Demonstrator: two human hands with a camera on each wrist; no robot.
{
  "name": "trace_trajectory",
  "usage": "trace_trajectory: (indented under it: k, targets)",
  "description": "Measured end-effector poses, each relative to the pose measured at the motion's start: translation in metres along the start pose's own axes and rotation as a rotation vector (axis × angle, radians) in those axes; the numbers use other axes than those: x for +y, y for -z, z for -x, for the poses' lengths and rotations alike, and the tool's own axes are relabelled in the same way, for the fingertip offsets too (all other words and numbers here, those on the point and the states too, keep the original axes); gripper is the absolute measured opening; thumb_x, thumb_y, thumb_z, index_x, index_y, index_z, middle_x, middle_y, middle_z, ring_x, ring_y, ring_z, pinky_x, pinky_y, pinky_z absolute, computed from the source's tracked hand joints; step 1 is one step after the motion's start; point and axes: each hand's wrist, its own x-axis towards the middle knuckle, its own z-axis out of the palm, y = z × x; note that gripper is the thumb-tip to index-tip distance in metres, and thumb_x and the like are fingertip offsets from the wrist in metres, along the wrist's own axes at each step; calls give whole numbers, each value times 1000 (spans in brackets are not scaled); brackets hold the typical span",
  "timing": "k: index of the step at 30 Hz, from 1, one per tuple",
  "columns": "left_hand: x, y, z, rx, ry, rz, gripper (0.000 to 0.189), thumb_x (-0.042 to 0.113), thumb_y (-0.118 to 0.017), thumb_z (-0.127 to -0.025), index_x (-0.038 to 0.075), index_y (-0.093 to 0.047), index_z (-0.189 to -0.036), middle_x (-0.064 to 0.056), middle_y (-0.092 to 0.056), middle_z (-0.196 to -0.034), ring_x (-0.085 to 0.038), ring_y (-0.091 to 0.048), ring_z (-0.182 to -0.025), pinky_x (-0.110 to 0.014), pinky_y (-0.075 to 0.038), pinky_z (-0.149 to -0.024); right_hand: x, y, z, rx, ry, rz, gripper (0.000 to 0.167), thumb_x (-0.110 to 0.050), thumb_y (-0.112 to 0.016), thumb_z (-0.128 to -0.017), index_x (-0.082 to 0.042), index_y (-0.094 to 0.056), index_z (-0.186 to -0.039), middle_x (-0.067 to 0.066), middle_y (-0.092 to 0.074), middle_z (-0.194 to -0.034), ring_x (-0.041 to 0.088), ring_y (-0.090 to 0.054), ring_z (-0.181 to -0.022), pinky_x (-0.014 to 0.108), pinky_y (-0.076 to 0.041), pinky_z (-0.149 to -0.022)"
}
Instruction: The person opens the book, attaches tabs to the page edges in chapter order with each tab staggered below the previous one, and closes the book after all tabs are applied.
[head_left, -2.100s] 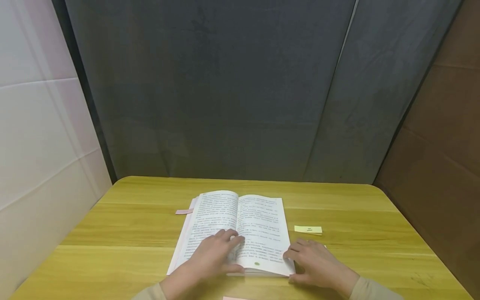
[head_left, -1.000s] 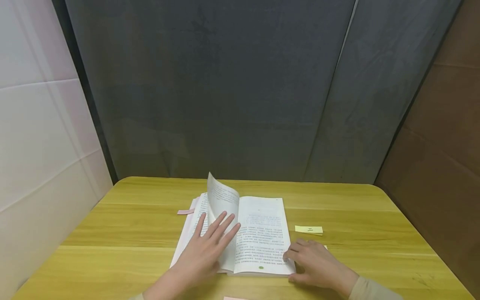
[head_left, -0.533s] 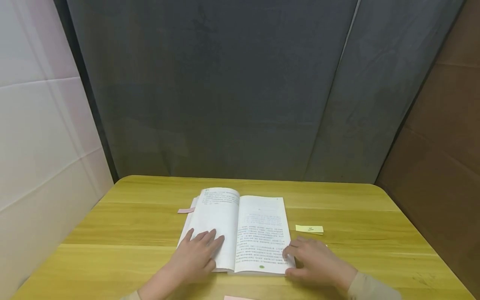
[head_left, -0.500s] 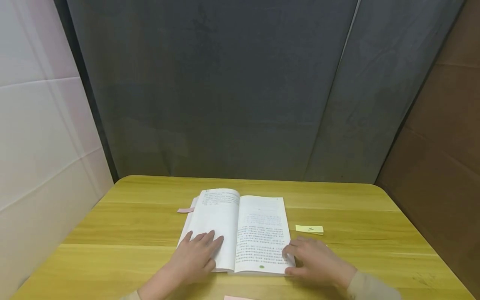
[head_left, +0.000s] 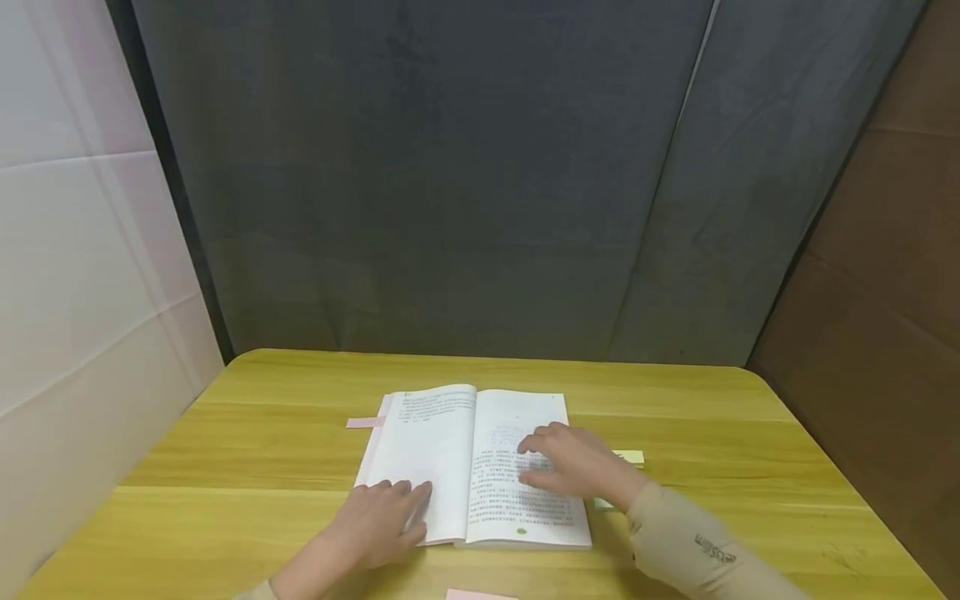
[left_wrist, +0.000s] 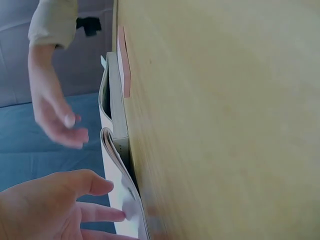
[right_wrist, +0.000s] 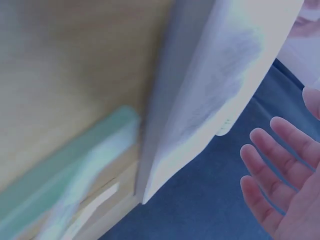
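Note:
An open book (head_left: pixel 431 454) with printed pages lies on the wooden table, its left side showing mostly blank paper below a few lines. My left hand (head_left: pixel 381 518) rests on the lower left page; the left wrist view shows its fingertips at the paper, with the thumb (left_wrist: pixel 95 183) apart from them. Over the right page hovers my right hand (head_left: pixel 573 460), holding nothing; its fingers (right_wrist: pixel 280 167) are spread and slightly bent in the right wrist view. A pink paper tab (head_left: pixel 365 422) sticks out from the book's left edge.
Right of the book lie a yellow sticky note pad (head_left: pixel 632 457) and a green one (right_wrist: pixel 75 170), both partly hidden by the right arm in the head view. A pink pad (head_left: pixel 480 595) lies at the near side of the table (head_left: pixel 247 483).
A leaf has turned over from right to left. My left hand has moved left and down onto the left page. The right hand has left the book's right edge, rising over the right page.

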Motion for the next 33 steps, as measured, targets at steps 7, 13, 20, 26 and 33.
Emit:
trace_trajectory:
  k: [7,13,20,26,33]
  targets:
    - [-1,-1,-1,9,-15,-13,44,39,-58,-76,9,-56,-107,-1,-51,-77,-22,-50,-68,-38,-38,-53,-5,-1,-47,-9,-70,2,33,-38,-57,-82,-15,-63,-105,-3,-59,-97,15,-54,-89,33,-43,-76]
    - [-1,-1,-3,15,-28,-15,40,37,-59,-75,10,-56,-104,1,-49,-73,-20,-48,-64,-35,-37,-50,-8,-12,-78,-58,-121,-12,32,-36,-55,-84,-16,-61,-108,-2,-58,-103,14,-54,-94,31,-42,-79]
    - [0,0,-3,17,-38,-29,39,36,-58,-75,10,-57,-104,1,-50,-72,-19,-48,-63,-34,-38,-48,-12,-19,-100,-74,-158,-33,30,-32,-58,-84,-15,-60,-108,1,-57,-105,18,-54,-97,33,-42,-81]
    - [1,-1,0,17,-44,-32,39,35,-59,-75,10,-57,-105,1,-50,-73,-19,-48,-63,-33,-37,-48,-15,-23,-109,-121,-213,-25,32,-31,-62,-80,-15,-59,-108,1,-56,-101,18,-53,-92,34,-41,-80]
    - [-2,-5,-1,33,-56,-45,40,35,-59,-74,9,-57,-105,1,-49,-72,-19,-47,-61,-33,-37,-47,-16,-25,-111,-133,-242,-42,35,-31,-64,-79,-16,-58,-109,2,-53,-104,19,-52,-95,36,-40,-82]
